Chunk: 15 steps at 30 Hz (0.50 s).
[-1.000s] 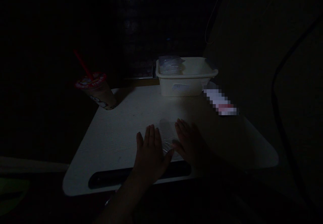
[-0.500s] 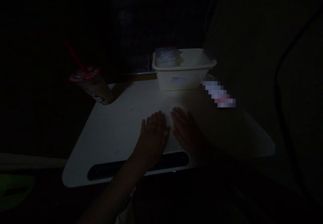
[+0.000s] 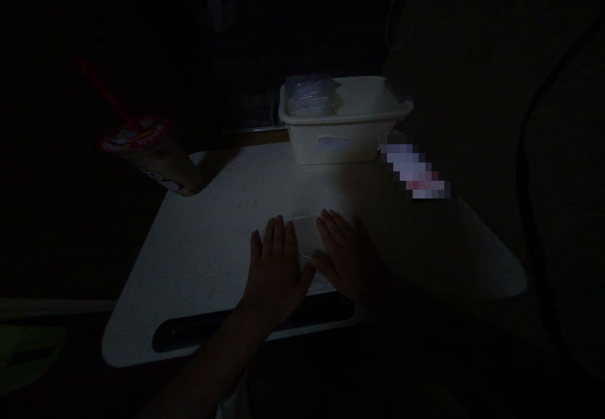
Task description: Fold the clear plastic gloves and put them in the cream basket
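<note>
Under both palms lies a clear plastic sheet or bag on the white table; its exact kind is hard to tell in the dim light. My left hand rests flat on its left side, fingers stretched out. On the right side my right hand presses down with extended fingers. The two thumbs nearly meet near the middle. Neither hand grips anything.
A white plastic basin stands at the back, with clear plastic packets inside. A lidded drink cup with a red straw is at the back left. A blurred-out item lies right of the basin. A black ledge runs along the front.
My hands have spread flatter over the plastic, the left moving slightly left and its fingers opening. More of the clear plastic shows between them. The view has shifted a little.
</note>
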Available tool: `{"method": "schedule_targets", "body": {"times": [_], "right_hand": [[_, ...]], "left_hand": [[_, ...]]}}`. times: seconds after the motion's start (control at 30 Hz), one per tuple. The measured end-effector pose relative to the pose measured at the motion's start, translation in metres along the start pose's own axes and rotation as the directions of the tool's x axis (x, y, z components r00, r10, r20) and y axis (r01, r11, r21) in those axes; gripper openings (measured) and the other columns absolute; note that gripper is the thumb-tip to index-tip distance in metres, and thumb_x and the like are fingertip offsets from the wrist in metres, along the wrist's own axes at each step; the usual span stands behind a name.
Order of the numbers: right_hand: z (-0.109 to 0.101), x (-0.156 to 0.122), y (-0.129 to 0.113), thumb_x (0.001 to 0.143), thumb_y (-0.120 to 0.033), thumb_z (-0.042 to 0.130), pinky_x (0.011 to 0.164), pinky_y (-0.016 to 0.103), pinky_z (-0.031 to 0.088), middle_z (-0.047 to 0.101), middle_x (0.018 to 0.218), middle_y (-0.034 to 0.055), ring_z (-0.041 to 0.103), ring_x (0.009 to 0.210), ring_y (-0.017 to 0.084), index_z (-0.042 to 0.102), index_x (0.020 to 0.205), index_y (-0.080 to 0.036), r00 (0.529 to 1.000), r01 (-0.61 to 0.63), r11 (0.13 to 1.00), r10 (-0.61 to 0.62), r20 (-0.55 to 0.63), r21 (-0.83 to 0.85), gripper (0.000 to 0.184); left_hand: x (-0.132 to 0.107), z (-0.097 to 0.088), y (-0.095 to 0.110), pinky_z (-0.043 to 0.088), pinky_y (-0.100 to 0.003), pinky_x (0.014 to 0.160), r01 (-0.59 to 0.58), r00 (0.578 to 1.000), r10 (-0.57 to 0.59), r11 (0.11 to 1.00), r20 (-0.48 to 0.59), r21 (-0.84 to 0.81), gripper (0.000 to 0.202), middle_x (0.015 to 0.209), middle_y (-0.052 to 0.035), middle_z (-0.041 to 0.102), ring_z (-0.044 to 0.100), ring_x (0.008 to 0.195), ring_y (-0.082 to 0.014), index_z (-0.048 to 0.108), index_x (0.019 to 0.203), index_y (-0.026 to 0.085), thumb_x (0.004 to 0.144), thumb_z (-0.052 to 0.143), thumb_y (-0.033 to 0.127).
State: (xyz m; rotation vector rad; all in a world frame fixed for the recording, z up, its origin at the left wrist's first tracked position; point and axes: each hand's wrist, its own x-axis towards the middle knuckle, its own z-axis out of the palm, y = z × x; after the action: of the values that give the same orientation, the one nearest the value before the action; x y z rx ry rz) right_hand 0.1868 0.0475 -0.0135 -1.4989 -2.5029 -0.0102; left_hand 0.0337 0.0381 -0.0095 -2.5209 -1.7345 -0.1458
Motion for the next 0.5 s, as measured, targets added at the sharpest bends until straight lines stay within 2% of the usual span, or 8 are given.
{"method": "schedule_targets", "body": {"times": [0.3,0.5], "right_hand": [[0.001,-0.003,0.009,0.081,-0.045,0.024,0.094,0.048,0.017,0.029,0.13,0.0172,0.021,0.12,0.026,0.033,0.122,-0.005,0.999,-0.041,0.999,0.04,-0.017,-0.024,0.058],[-0.001,-0.004,0.02,0.082,-0.04,0.022,0.092,0.05,0.018,0.032,0.128,0.0159,0.025,0.119,0.024,0.035,0.12,-0.006,1.0,-0.023,0.999,0.022,-0.022,-0.04,0.052]], "left_hand": [[0.0,0.002,0.002,0.014,-0.054,0.092,0.073,0.997,-0.072,0.997,-0.026,0.007,0.071,0.128,-0.0253,0.026,0.018,0.12,-0.0327,0.026,0.122,0.002,0.075,0.026,0.056],[0.0,-0.004,0.001,0.014,-0.054,0.092,0.071,0.997,-0.071,0.997,0.035,0.001,0.069,0.129,-0.0253,0.023,0.015,0.121,-0.0322,0.025,0.123,0.0,0.078,0.021,0.053]]}}
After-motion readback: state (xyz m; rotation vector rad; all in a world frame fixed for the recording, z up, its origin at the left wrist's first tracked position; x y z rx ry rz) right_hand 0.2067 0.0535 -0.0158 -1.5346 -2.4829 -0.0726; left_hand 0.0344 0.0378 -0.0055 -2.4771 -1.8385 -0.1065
